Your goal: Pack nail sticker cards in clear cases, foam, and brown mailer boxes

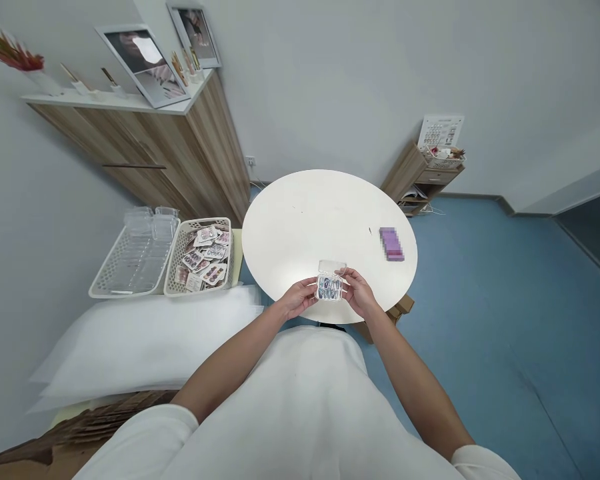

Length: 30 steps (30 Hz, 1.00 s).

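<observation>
Clear plastic catches light on the open case (331, 283), held between our hands over the desk's (300, 227) near edge, probably so its nail-shaped pieces (329, 293) face us. Our left hand (301, 298) and right hand (359, 293) pinch opposite sides (likely for steadiness). Some fingertips are hidden; beyond our right hand, a purple item (391, 244) is pixelated.

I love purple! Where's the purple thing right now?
In the head view, the purple thing lies near the right edge of the round white table, farther out than the right hand.
</observation>
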Motion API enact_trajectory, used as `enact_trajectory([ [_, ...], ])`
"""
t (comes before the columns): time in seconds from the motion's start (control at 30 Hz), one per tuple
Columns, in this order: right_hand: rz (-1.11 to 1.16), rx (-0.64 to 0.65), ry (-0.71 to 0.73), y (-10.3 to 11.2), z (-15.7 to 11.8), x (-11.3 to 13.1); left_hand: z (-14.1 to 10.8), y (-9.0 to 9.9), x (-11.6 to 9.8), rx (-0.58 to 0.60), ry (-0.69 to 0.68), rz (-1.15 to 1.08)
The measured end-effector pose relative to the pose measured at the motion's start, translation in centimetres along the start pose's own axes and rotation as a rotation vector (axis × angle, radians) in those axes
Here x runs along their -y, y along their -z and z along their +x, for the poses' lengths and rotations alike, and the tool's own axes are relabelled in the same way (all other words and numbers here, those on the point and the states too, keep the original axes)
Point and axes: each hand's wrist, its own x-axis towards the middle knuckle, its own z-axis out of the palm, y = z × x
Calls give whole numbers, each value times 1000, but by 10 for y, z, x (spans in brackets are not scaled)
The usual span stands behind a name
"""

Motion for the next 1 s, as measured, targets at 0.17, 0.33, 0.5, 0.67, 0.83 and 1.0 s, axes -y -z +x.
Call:
enact_trajectory([
  [0.17,11,0,3,-1,-8,-2,-1,-5,3,-14,-20,-43],
  [0.33,10,-35,14,-1,-12,-4,0,-9,5,-36,-30,-43],
  [0.5,55,-17,-89,8,-22,-6,5,-15,5,-59,-64,-78],
  [0.67,118,-25,-142,26,-30,-3,11,-29,9,-66,-76,-49],
  [0.83,49,-52,-148,43,-24,3,16,-45,14,-46,-108,-2],
  [1.0,-27,-67,-149,57,-16,6,20,-55,20,-80,-143,67],
])
